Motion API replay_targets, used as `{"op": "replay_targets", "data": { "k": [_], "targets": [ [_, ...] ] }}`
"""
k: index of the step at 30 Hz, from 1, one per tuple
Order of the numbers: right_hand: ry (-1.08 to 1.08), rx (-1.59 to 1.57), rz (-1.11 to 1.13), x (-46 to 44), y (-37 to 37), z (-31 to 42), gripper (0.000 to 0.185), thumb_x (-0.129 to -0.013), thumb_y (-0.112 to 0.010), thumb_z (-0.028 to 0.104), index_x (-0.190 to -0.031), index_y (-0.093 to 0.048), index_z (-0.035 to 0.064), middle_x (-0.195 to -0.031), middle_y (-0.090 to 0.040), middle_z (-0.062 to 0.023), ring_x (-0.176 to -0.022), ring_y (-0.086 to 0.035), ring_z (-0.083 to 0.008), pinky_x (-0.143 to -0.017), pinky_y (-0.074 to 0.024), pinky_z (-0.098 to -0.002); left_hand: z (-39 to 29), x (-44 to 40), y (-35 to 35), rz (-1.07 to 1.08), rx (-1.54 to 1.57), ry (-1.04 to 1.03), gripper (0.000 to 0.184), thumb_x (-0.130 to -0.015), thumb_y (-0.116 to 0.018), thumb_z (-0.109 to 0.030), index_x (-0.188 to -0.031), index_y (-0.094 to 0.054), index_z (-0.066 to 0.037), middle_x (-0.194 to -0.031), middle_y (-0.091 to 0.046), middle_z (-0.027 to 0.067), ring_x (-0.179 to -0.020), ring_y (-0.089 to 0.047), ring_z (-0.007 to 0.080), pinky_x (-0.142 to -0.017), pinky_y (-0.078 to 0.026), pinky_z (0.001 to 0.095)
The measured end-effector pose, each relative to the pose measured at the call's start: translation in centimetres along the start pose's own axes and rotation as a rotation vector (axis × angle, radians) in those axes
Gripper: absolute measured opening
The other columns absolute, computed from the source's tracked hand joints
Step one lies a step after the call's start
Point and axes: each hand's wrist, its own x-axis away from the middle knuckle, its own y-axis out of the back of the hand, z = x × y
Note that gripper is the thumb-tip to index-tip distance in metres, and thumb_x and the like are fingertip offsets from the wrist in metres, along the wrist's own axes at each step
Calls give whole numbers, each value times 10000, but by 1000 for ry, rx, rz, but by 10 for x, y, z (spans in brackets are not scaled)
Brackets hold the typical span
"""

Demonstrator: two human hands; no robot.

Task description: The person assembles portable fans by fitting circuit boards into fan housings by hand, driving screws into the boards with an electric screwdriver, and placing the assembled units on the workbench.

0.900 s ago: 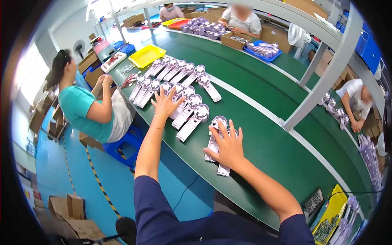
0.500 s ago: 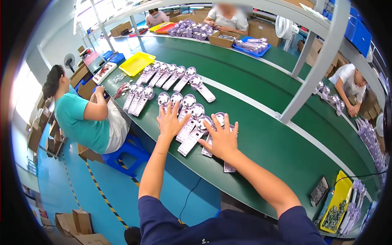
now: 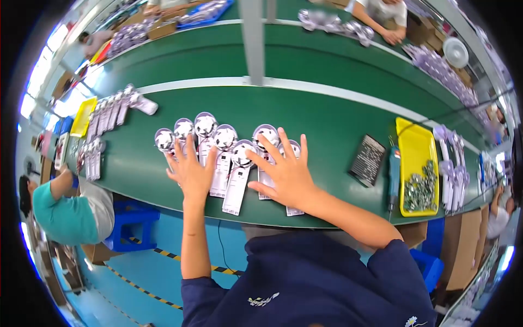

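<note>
Several pale lilac plastic pieces, each with a round soccer-ball-patterned head and a long flat handle, lie in a staggered cluster on the green table. My left hand spreads its fingers over the left pieces, close to a ball-patterned piece. Across the right pieces, my right hand lies with fingers wide apart, its fingertips over another ball-patterned piece. Between the hands, one piece shows its whole handle, with a small dark rectangle near the head. Both hands partly hide the pieces beneath them. Neither is closed around anything.
Right of the cluster are a black box, a teal electric screwdriver and a yellow tray of small metal parts. More ball-headed pieces lie left. A person in a teal shirt sits there; a grey post rises behind.
The view has swung right and down, bringing the yellow parts tray and screwdriver into fuller sight. Both hands stay spread over the same cluster of pieces.
</note>
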Motion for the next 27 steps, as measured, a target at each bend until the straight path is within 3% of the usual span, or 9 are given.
{"op": "replay_targets", "data": {
  "k": [3,4,5,8,11,14,19,24,27],
  "targets": [
    [-31,-253,-30,63,82,-18,565,-868,-695,427,-1374,-572,206,-1553,-363,-147,-1444,-276,-439,-1134,-220,-626,-4,21,34,-134,61,-165,726,-861,-698,-495,-1463,-470,-159,-1557,-295,243,-1446,-168,513,-1115,-184,665],
    [-62,-336,-68,90,106,-35,557,-856,-720,366,-1355,-586,157,-1543,-377,-167,-1427,-316,-432,-1138,-272,-573,-16,27,61,-172,182,-245,706,-833,-773,-336,-1437,-490,-106,-1561,-274,240,-1435,-180,486,-1135,-204,595],
    [-183,-339,-137,116,128,-48,506,-873,-683,270,-1322,-589,58,-1500,-426,-188,-1367,-422,-392,-1129,-341,-475,-37,37,81,-230,280,-291,644,-804,-799,-210,-1376,-540,-69,-1442,-421,237,-1325,-360,436,-1098,-284,525],
    [-748,-485,-443,192,133,-96,343,-949,-575,114,-1264,-606,-16,-1281,-621,-142,-1227,-567,-245,-1047,-432,-363,-75,48,86,126,417,-686,561,-756,-791,-135,-1283,-613,-63,-1056,-608,110,-1035,-550,315,-970,-371,426],
    [-895,-247,-606,261,152,-139,277,-1004,-568,142,-1228,-634,-6,-1212,-656,-114,-1145,-611,-200,-1005,-457,-325,-116,53,72,384,337,-815,563,-749,-754,-93,-1295,-617,-81,-944,-586,85,-989,-542,288,-940,-376,450],
    [-968,-300,-711,281,183,-151,282,-985,-597,108,-1233,-618,-23,-1180,-681,-112,-1095,-640,-180,-936,-495,-296,-141,50,67,479,289,-929,458,-746,-703,-29,-1201,-681,-74,-903,-596,62,-926,-563,263,-940,-358,450],
    [-757,130,-339,270,196,-182,251,-896,-654,99,-1136,-677,31,-1131,-680,-138,-1065,-606,-340,-945,-470,-414,-159,56,51,428,346,-943,190,-790,-714,-21,-978,-720,-50,-851,-610,59,-851,-587,244,-932,-355,452],
    [-732,112,43,258,181,-212,208,-862,-693,158,-1067,-707,130,-1146,-630,-46,-1135,-511,-260,-965,-381,-420,-161,61,43,393,427,-997,147,-786,-712,-23,-932,-717,-39,-849,-619,55,-830,-602,229,-935,-365,457],
    [-702,70,58,259,175,-228,156,-853,-710,155,-1004,-694,121,-1096,-646,-51,-1053,-540,-281,-945,-401,-415,-174,74,43,435,518,-1059,172,-749,-719,-40,-920,-721,-63,-842,-624,33,-863,-603,224,-915,-373,441]
  ]
}}
